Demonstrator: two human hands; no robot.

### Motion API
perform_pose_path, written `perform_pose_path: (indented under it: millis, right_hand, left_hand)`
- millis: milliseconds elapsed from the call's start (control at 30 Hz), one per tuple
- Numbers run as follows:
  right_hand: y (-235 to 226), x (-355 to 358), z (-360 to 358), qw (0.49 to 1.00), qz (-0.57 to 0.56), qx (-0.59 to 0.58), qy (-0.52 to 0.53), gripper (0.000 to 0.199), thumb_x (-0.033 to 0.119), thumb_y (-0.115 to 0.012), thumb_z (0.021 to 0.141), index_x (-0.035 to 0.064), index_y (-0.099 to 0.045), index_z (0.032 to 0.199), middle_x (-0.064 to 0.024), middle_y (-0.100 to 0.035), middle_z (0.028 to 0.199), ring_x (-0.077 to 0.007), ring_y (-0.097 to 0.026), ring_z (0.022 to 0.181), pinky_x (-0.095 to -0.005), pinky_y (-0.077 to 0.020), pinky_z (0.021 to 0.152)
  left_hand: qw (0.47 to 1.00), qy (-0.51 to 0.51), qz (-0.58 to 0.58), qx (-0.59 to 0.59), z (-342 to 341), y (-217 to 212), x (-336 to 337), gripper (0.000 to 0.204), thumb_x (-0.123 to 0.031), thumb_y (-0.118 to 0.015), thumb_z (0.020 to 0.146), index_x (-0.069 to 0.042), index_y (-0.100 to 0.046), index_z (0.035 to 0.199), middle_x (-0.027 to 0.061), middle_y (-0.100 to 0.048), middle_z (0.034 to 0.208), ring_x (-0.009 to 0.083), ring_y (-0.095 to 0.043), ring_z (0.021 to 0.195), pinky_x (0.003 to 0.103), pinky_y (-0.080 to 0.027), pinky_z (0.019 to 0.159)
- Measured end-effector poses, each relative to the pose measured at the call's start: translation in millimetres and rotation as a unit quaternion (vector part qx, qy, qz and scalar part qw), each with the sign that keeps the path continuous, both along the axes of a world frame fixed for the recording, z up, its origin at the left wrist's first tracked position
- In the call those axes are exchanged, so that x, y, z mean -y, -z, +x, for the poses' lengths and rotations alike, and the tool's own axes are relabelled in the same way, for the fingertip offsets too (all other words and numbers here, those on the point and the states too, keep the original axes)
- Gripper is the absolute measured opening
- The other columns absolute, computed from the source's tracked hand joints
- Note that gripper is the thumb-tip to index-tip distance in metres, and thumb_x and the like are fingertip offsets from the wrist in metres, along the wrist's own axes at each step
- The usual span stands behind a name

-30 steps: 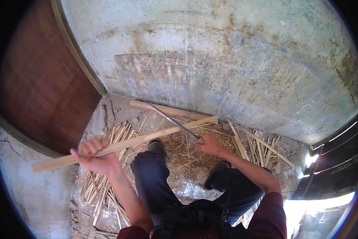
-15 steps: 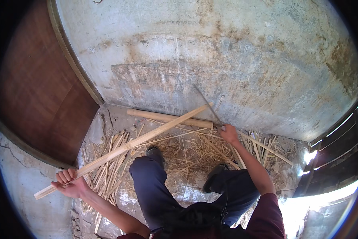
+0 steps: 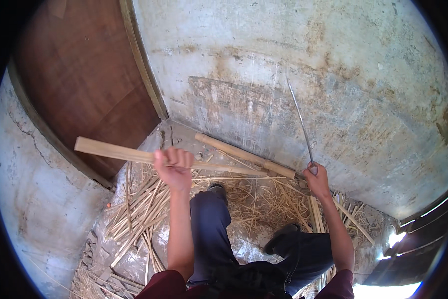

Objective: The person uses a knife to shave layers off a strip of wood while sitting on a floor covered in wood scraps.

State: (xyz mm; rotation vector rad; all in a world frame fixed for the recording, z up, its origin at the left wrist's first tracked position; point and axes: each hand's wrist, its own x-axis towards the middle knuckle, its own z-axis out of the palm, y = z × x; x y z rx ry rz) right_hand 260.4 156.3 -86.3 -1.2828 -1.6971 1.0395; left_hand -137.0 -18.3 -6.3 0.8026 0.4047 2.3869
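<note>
My left hand [image 3: 175, 167] is closed round a long pale bamboo strip [image 3: 117, 151]. One end of the strip sticks out to the left of my fist, and the other reaches right, toward a thick bamboo pole [image 3: 244, 155] on the floor by the wall. In my right hand [image 3: 317, 178] is the handle of a knife with a long thin blade [image 3: 300, 115]. The blade points up in front of the wall, apart from the strip. My fingers cover most of the handle.
Split bamboo strips [image 3: 134, 209] lie heaped at the left, with more strips [image 3: 353, 219] at the right. Shavings [image 3: 254, 199] litter the floor between my feet. A stained wall [image 3: 244, 60] rises ahead; a brown door [image 3: 84, 89] stands at the left.
My left hand has moved up and to the right with the bamboo strip, whose far end has dropped. The knife blade has swung more upright, away from the strip. My view has turned left.
</note>
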Motion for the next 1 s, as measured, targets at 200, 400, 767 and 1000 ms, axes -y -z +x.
perform_pose_path:
  millis: [200, 400, 767, 1000]
  right_hand:
    - [-38, 35, -17, 0.997, 0.047, 0.019, -0.056, 0.016, 0.013, -0.071, 0.087, 0.0, -0.062, 0.09, -0.0045, -0.056, 0.067, -0.0104, -0.051, 0.063, -0.0324, -0.0435, 0.06]
    - [-47, 60, -24, 0.992, 0.04, 0.071, -0.097, 0.021, 0.017, -0.074, 0.087, -0.0003, -0.065, 0.096, -0.0061, -0.06, 0.069, -0.0127, -0.055, 0.064, -0.0328, -0.0451, 0.061]
    - [2, 86, -70, 0.955, -0.178, -0.03, -0.236, 0.017, 0.014, -0.07, 0.09, 0.0014, -0.06, 0.085, 0.0009, -0.055, 0.06, -0.0097, -0.05, 0.05, -0.0335, -0.0388, 0.049]
    - [47, 69, -118, 0.938, -0.225, 0.055, -0.259, 0.026, 0.018, -0.068, 0.092, 0.0015, -0.061, 0.073, -0.0037, -0.055, 0.057, -0.0149, -0.051, 0.047, -0.0362, -0.0399, 0.047]
  left_hand:
    - [0.986, 0.065, -0.033, -0.152, 46, 15, -35, 0.06, -0.052, -0.052, 0.104, -0.017, -0.024, 0.064, -0.0038, -0.019, 0.055, 0.0133, -0.016, 0.049, 0.035, -0.017, 0.051]
    - [0.983, 0.085, -0.011, -0.162, 63, 14, -35, 0.058, -0.047, -0.052, 0.105, -0.014, -0.026, 0.065, -0.0033, -0.022, 0.058, 0.0132, -0.02, 0.05, 0.034, -0.019, 0.05]
    - [0.97, -0.227, -0.082, 0.023, 92, -49, -27, 0.053, -0.053, -0.04, 0.114, -0.016, -0.028, 0.078, -0.0024, -0.027, 0.067, 0.0094, -0.025, 0.058, 0.028, -0.024, 0.053]
    - [0.942, -0.284, -0.178, -0.002, 94, 4, -64, 0.054, -0.053, -0.038, 0.115, -0.014, -0.028, 0.079, -0.0035, -0.027, 0.073, 0.0088, -0.026, 0.064, 0.028, -0.025, 0.06]
